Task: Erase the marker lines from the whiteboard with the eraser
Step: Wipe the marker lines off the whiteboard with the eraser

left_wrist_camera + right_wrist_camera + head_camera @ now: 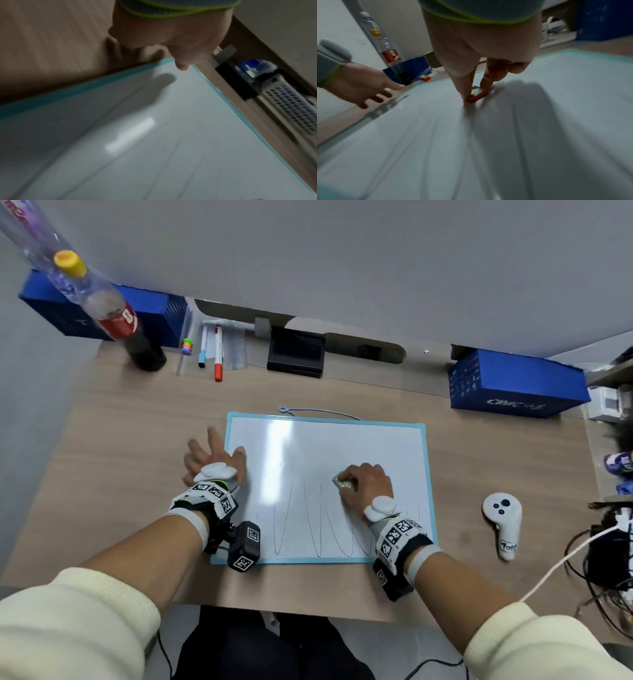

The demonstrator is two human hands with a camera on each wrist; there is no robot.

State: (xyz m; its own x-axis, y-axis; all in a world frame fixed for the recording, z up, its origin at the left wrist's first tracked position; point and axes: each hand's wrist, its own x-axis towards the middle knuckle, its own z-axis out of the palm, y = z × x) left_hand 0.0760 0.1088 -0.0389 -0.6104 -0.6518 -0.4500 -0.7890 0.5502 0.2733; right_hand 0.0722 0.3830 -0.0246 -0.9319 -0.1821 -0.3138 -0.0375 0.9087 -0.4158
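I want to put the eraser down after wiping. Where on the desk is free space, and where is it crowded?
Bare wood lies between the whiteboard and the white controller, and left of the left hand. Another free strip runs between the board's far edge and the black box. It is crowded near the markers and bottle.

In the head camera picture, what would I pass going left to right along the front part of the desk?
Left hand → whiteboard → eraser gripped by the right hand → white controller.
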